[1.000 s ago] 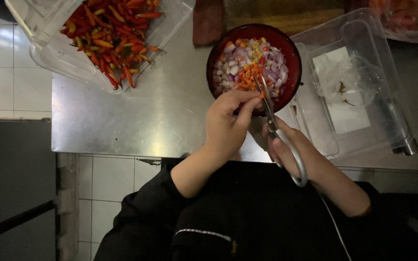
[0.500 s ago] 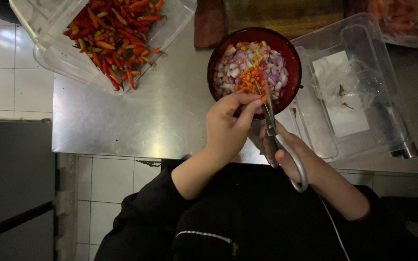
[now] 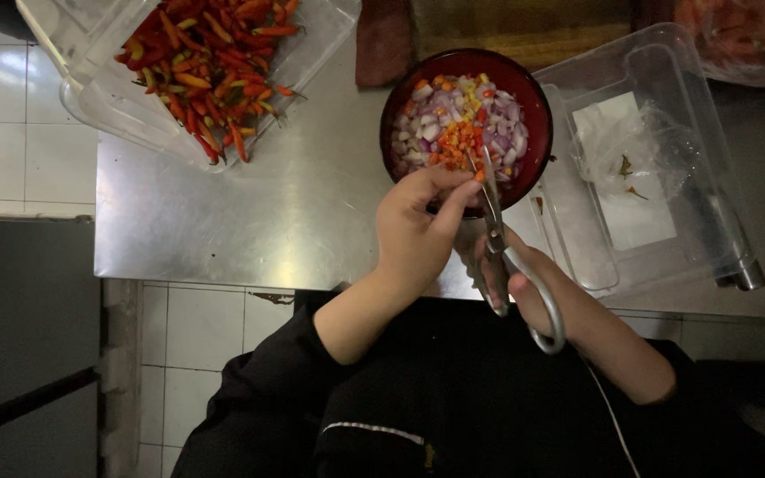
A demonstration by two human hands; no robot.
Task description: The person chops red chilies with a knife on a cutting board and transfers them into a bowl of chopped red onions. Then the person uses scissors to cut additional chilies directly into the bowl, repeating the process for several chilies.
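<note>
While the left hand [image 3: 413,235] pinches a chilli stub [image 3: 480,176] over the red bowl [image 3: 537,111], right hand [image 3: 511,283] closed on scissors [image 3: 499,235]; snipping underway, next cut needs fingertips clear.

Two hands are in view: the left hand [image 3: 418,232] near the centre and the right hand [image 3: 511,279] just beside it at three o'clock. One pair of scissors [image 3: 511,257] is there. One dark red bowl [image 3: 397,115] sits at twelve o'clock. Two clear plastic containers show: one of chillies [image 3: 90,106] at ten o'clock, one with a white sheet [image 3: 666,97] at two o'clock.
</note>
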